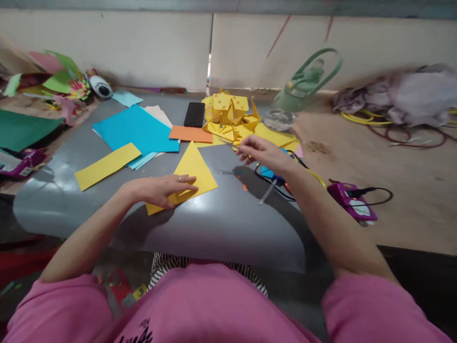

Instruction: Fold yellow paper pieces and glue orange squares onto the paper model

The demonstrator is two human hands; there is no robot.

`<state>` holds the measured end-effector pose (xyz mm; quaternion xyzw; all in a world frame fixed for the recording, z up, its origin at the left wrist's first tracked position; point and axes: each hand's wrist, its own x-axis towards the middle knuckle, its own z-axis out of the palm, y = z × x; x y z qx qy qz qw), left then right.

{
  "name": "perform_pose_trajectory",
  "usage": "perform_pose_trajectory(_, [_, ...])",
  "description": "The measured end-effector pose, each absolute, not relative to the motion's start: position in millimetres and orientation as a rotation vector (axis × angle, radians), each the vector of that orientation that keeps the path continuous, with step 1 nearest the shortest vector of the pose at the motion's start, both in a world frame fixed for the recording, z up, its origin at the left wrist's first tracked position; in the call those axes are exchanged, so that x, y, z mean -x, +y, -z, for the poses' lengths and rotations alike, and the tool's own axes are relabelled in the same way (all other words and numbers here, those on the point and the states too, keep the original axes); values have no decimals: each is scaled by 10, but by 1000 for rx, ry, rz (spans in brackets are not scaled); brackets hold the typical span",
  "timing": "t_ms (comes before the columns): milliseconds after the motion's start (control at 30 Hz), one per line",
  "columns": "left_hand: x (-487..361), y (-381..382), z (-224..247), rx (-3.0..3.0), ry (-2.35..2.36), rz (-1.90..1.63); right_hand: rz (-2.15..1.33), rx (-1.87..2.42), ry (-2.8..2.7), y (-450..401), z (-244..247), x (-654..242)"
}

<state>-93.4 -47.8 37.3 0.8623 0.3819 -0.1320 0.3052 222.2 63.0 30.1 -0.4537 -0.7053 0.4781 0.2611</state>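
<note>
My left hand (166, 188) lies flat, fingers stretched out, on a yellow paper triangle (200, 174) that rests on the grey mat (214, 228). To the right of the triangle, my right hand (262, 151) is raised above the mat with its fingers curled together. Whatever its fingertips may hold is too small to make out. Beyond it sit folded yellow paper pieces (246, 131) and a dotted yellow paper piece (226, 107). A yellow paper strip (109, 166) lies left of the triangle.
Blue sheets (135, 128), an orange strip (191, 134) and a black phone (194, 114) lie farther back. A glue gun with a clear stick (267, 192) lies under my right forearm. A green bottle (296, 90) and a purple power strip (352, 201) stand to the right.
</note>
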Motion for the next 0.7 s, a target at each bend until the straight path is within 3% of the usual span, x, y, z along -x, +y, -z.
perform_pose_trajectory(233, [592,-450,-262,-2302,1520,103,-1209,1380,-2245,252,-124,-2271])
perform_pose_trajectory(500, [557,-354,-228,-2371,1444,138,-669,1337,-2032,565,-346,-2403])
perform_pose_trajectory(700, [508,-327,-224,-2346,1488,121,-1050,1215,-2091,989,-211,-1911])
